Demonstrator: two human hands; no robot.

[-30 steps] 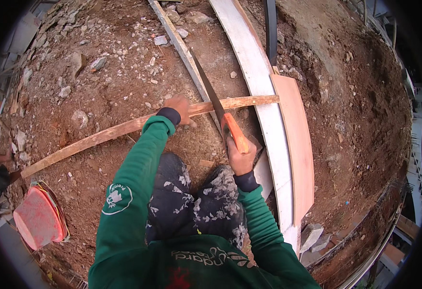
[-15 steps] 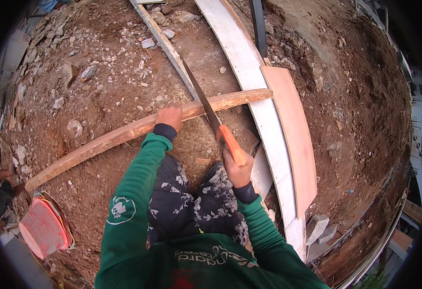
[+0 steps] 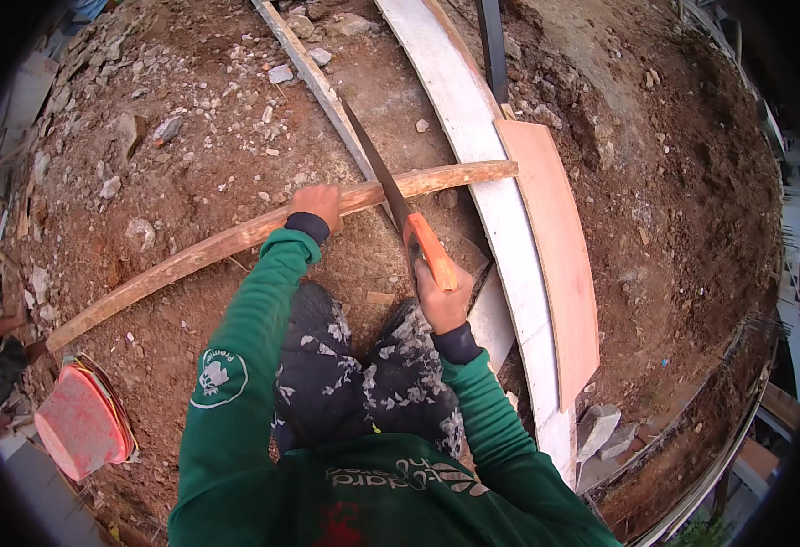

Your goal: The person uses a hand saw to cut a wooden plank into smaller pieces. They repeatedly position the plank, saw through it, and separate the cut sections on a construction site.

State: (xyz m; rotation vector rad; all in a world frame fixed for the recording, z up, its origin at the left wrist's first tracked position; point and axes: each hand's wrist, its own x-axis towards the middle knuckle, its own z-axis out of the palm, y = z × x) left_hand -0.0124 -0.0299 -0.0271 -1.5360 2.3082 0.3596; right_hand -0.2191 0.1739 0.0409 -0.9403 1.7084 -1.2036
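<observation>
A worker's right hand (image 3: 444, 301) curls round an orange-handled saw (image 3: 390, 187) while the left hand (image 3: 317, 204) clasps a wooden plank (image 3: 218, 246).

Here we look from the wearer's own head, a wide fisheye pitched steeply down past the dark-green long-sleeved sweatshirt (image 3: 391, 506), the bare left hand (image 3: 318, 202) and bare right hand (image 3: 444, 299) near below, the stone-strewn brown earth (image 3: 683, 219) bowing away toward the sides.
</observation>
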